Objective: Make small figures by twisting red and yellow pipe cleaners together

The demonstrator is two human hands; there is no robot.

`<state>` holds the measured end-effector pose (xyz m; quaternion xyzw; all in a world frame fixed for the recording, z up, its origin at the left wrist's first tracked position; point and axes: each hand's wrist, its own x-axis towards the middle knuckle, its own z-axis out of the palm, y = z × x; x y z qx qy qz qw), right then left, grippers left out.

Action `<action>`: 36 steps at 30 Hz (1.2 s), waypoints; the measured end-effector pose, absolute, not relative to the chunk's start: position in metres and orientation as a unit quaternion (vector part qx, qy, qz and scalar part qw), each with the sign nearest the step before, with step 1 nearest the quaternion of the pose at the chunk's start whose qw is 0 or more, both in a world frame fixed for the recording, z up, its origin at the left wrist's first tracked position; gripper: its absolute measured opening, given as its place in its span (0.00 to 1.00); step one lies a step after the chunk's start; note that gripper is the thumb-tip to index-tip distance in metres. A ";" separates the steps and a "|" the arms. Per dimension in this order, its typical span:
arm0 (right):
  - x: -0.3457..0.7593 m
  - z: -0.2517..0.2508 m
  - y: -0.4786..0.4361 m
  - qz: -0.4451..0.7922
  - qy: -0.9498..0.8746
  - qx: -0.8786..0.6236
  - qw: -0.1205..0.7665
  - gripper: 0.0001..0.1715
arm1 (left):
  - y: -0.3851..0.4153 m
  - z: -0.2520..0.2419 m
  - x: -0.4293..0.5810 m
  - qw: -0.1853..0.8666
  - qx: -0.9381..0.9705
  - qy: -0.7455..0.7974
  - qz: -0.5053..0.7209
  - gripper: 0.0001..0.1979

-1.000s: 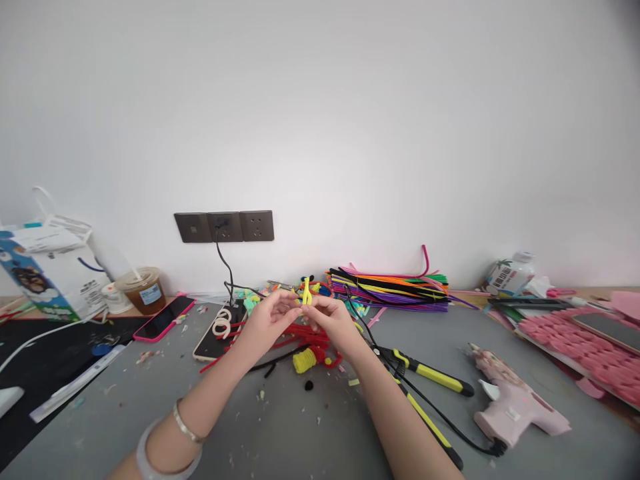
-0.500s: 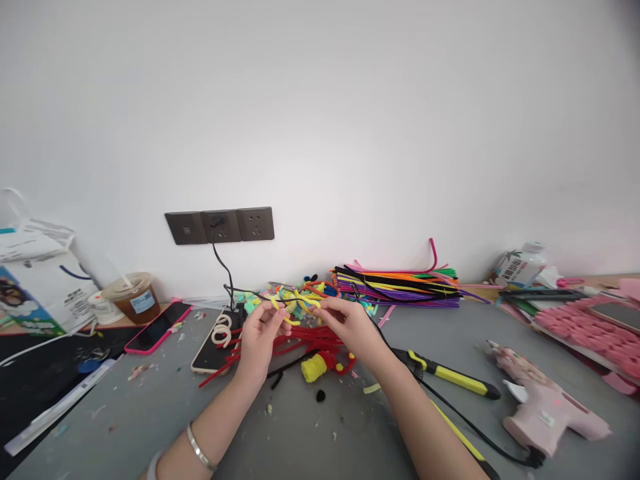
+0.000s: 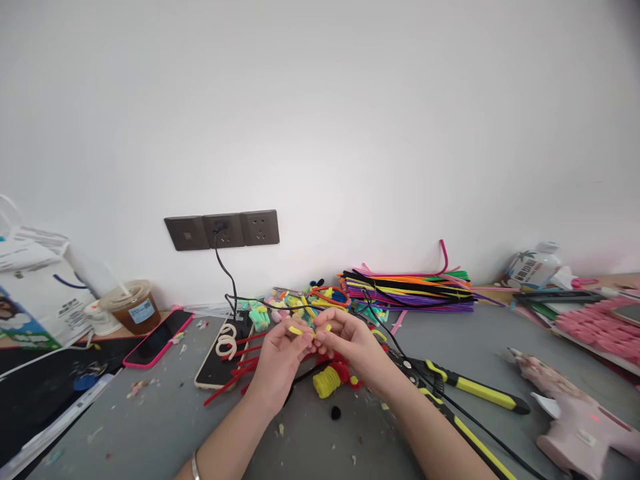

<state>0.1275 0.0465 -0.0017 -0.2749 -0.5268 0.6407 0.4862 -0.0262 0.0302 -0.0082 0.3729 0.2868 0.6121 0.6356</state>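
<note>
Partly hidden, bright yellow pipe cleaner (image 3: pixel 295 331).

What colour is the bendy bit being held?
The bendy bit is yellow; head view shows it.

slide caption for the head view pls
Bare left hand and bare right hand pinch a thin yellow fuzzy stem above a grey tabletop, a multicoloured bundle of long fuzzy stems behind.

The bare left hand (image 3: pixel 277 365) and bare right hand (image 3: pixel 356 345), apart half a second earlier, have met; the thin yellow fuzzy stem (image 3: pixel 295 331) now shows only short portions.
</note>
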 end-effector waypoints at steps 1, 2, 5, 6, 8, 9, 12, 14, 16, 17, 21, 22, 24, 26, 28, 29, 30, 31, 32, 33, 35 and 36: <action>0.125 -0.002 0.045 0.667 -0.496 -0.260 0.491 0.16 | 0.029 -0.008 -0.025 0.640 0.385 0.282 0.603 0.08; 0.123 -0.001 0.044 0.688 -0.467 -0.248 0.496 0.16 | 0.028 -0.008 -0.025 0.642 0.392 0.279 0.597 0.07; 0.118 0.000 0.043 0.731 -0.395 -0.221 0.510 0.17 | 0.028 -0.007 -0.025 0.638 0.395 0.281 0.598 0.07; 0.117 0.001 0.043 0.740 -0.381 -0.216 0.512 0.17 | 0.028 -0.007 -0.025 0.638 0.394 0.282 0.598 0.08; 0.116 0.002 0.044 0.750 -0.367 -0.210 0.509 0.17 | 0.027 -0.005 -0.025 0.642 0.386 0.283 0.599 0.09; 0.115 0.002 0.044 0.753 -0.364 -0.208 0.508 0.17 | 0.027 -0.004 -0.025 0.643 0.381 0.284 0.601 0.10; 0.112 -0.001 0.047 0.758 -0.361 -0.199 0.506 0.16 | 0.027 -0.001 -0.025 0.638 0.360 0.290 0.616 0.12; 0.109 -0.005 0.048 0.763 -0.356 -0.194 0.503 0.16 | 0.028 0.000 -0.026 0.629 0.349 0.296 0.629 0.13; 0.106 -0.008 0.049 0.771 -0.346 -0.191 0.500 0.16 | 0.029 0.000 -0.027 0.621 0.341 0.301 0.639 0.14; 0.105 -0.009 0.050 0.776 -0.337 -0.190 0.498 0.16 | 0.030 0.000 -0.028 0.619 0.335 0.304 0.642 0.14; 0.107 -0.008 0.050 0.786 -0.299 -0.190 0.507 0.17 | 0.029 0.001 -0.030 0.626 0.312 0.317 0.641 0.15; 0.108 -0.007 0.049 0.784 -0.293 -0.189 0.513 0.17 | 0.028 0.001 -0.029 0.628 0.314 0.319 0.636 0.15; 0.108 -0.004 0.047 0.779 -0.288 -0.187 0.524 0.17 | 0.026 0.001 -0.028 0.629 0.331 0.321 0.625 0.15; 0.106 -0.002 0.045 0.774 -0.288 -0.184 0.532 0.17 | 0.025 0.000 -0.028 0.620 0.354 0.322 0.622 0.14; 0.102 0.000 0.043 0.769 -0.298 -0.177 0.537 0.17 | 0.025 -0.002 -0.027 0.597 0.372 0.326 0.632 0.12; 0.101 0.000 0.042 0.765 -0.306 -0.176 0.538 0.17 | 0.025 -0.003 -0.027 0.582 0.381 0.331 0.638 0.11; 0.100 0.000 0.042 0.761 -0.314 -0.176 0.539 0.17 | 0.025 -0.004 -0.027 0.569 0.390 0.336 0.641 0.11; 0.099 0.000 0.041 0.757 -0.322 -0.178 0.540 0.18 | 0.024 -0.004 -0.026 0.557 0.400 0.342 0.642 0.11; 0.099 -0.001 0.041 0.753 -0.328 -0.182 0.540 0.18 | 0.024 -0.004 -0.026 0.549 0.406 0.348 0.642 0.11; 0.099 -0.002 0.041 0.751 -0.333 -0.187 0.538 0.18 | 0.023 -0.004 -0.026 0.545 0.410 0.352 0.640 0.11; 0.101 -0.003 0.040 0.751 -0.342 -0.193 0.531 0.19 | 0.022 -0.003 -0.025 0.551 0.408 0.356 0.635 0.12; 0.103 -0.003 0.039 0.750 -0.347 -0.195 0.528 0.19 | 0.022 -0.002 -0.024 0.559 0.406 0.353 0.631 0.12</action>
